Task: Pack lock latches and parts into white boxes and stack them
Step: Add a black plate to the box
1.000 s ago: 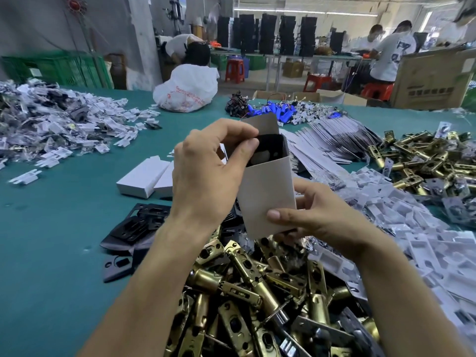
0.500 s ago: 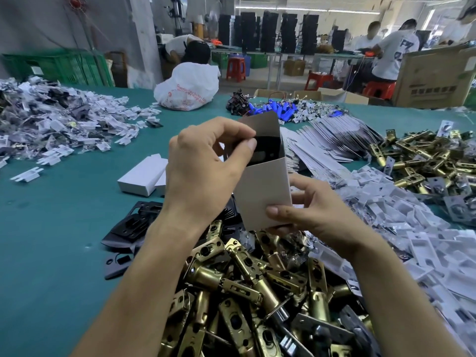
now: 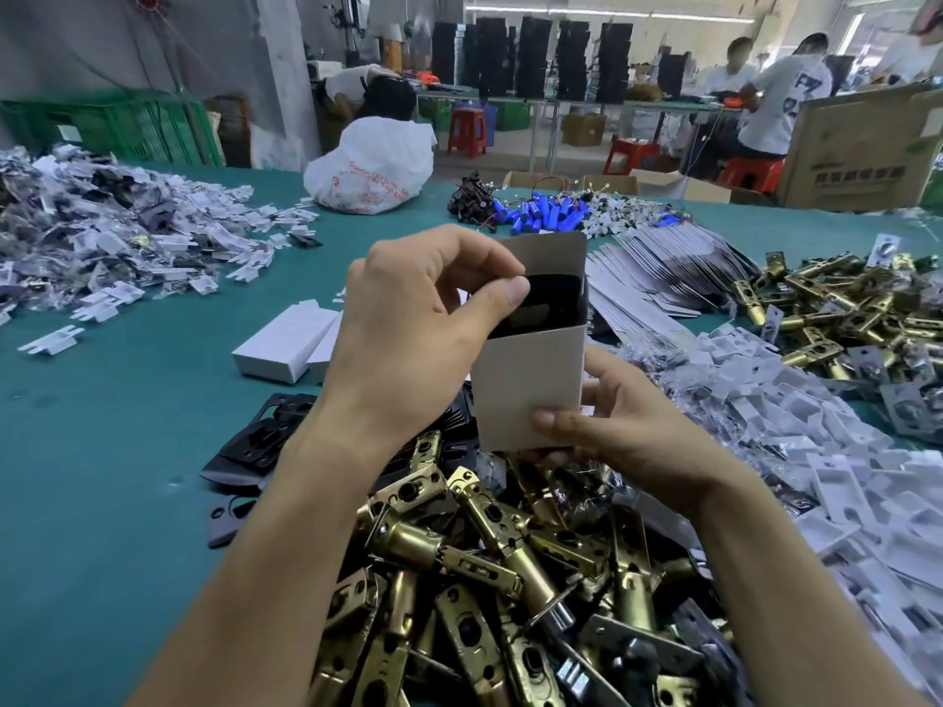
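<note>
Teal cloth covers the wide tabletop [image 3: 102, 477] of a packing workshop, and nearest to the person lies a heap of brass-coloured metal lock latches [image 3: 485, 579], which I judge heavy, hard and rather slippery, best taken by the round barrel. Just above this heap both hands hold one small white cardboard box [image 3: 530, 390] upright in the air, its top flap [image 3: 551, 255] standing open. Such thin card is light, but I think it will dent if squeezed in the middle, so the lower corners and the bottom are the safe place to take it. The right hand [image 3: 643, 441] does so: its thumb lies on the front face near the bottom and its fingers [image 3: 604, 372] curl around the far side. The left hand [image 3: 408, 339] has its fingers closed narrowly, thumb against forefinger, at the left corner of the mouth, where they seem to pinch the upper edge of a flat black part [image 3: 546, 303] sitting inside the box. Behind the left hand two closed white boxes [image 3: 283, 344] lie side by side on the cloth. Farther away are a fan of flat unfolded cartons [image 3: 663, 278] and a bulging white plastic bag [image 3: 372, 165].
</note>
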The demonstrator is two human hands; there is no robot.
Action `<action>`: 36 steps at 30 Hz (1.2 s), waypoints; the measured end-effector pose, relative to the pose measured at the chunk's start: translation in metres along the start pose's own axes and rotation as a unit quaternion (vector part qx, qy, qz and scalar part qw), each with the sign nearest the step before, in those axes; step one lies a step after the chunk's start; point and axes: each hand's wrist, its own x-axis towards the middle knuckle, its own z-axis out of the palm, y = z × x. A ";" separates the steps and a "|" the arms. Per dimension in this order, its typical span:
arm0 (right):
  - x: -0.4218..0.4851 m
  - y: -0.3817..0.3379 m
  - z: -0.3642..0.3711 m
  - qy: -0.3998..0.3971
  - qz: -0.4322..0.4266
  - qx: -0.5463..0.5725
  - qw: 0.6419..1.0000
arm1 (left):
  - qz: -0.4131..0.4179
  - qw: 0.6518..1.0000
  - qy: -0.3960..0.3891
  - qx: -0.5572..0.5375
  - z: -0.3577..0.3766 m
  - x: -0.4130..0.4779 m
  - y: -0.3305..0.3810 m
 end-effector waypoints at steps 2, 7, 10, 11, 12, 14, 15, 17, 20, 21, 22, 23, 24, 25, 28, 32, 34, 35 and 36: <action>0.000 -0.001 0.002 -0.014 -0.013 0.000 1.000 | 0.006 1.000 -0.011 -0.018 0.000 -0.001 0.003; 0.000 -0.001 0.004 -0.032 -0.028 0.012 0.999 | 0.035 0.999 0.019 -0.013 0.003 -0.003 0.005; 0.001 0.001 0.001 -0.027 -0.023 0.021 0.999 | 0.056 0.996 0.067 0.003 0.003 -0.002 0.004; 0.001 0.002 0.001 -0.028 -0.022 0.023 0.999 | 0.060 0.995 0.075 0.007 0.003 -0.002 0.004; 0.001 0.003 0.001 -0.029 -0.021 0.026 0.999 | 0.063 0.995 0.077 0.012 0.004 -0.002 0.003; 0.002 0.004 0.001 -0.028 -0.024 0.030 0.999 | 0.062 0.995 0.070 0.029 0.005 -0.003 0.000; 0.002 0.004 0.001 -0.027 -0.026 0.030 0.999 | 0.061 0.995 0.065 0.039 0.005 -0.003 -0.001; 0.002 0.004 0.001 -0.030 -0.030 0.028 0.999 | 0.056 0.995 0.062 0.055 0.005 -0.003 -0.004; 0.002 0.004 0.001 -0.037 -0.032 0.023 0.999 | 0.042 0.993 0.068 0.084 0.005 -0.004 -0.007; 0.002 0.003 0.001 -0.038 -0.032 0.023 0.998 | 0.041 0.992 0.069 0.097 0.005 -0.005 -0.007; 0.002 0.003 0.002 -0.038 -0.032 0.024 0.998 | 0.039 0.991 0.068 0.110 0.005 -0.005 -0.007; 0.003 0.003 0.002 -0.038 -0.031 0.026 0.998 | 0.036 0.990 0.065 0.120 0.005 -0.005 -0.007; 0.002 0.003 0.002 -0.038 -0.031 0.027 0.998 | 0.033 0.990 0.061 0.126 0.005 -0.005 -0.007; 0.002 0.003 0.001 -0.037 -0.031 0.027 0.998 | 0.028 0.990 0.055 0.126 0.004 -0.005 -0.007; 0.002 0.005 0.001 -0.030 -0.027 0.032 0.999 | 0.019 0.994 0.036 0.099 0.000 -0.003 -0.008; 0.002 0.005 0.001 -0.022 -0.017 0.042 0.999 | 0.064 0.992 0.024 0.102 -0.002 -0.004 -0.003; 0.001 0.004 0.001 -0.024 -0.016 0.043 0.999 | 0.103 0.987 0.025 0.118 -0.001 -0.004 -0.001; 0.000 0.002 0.002 -0.029 -0.016 0.041 0.999 | 0.127 0.984 0.021 0.126 -0.001 -0.004 0.000; 0.000 0.001 0.003 -0.032 -0.015 0.040 0.999 | 0.152 0.979 0.018 0.137 0.001 -0.005 0.000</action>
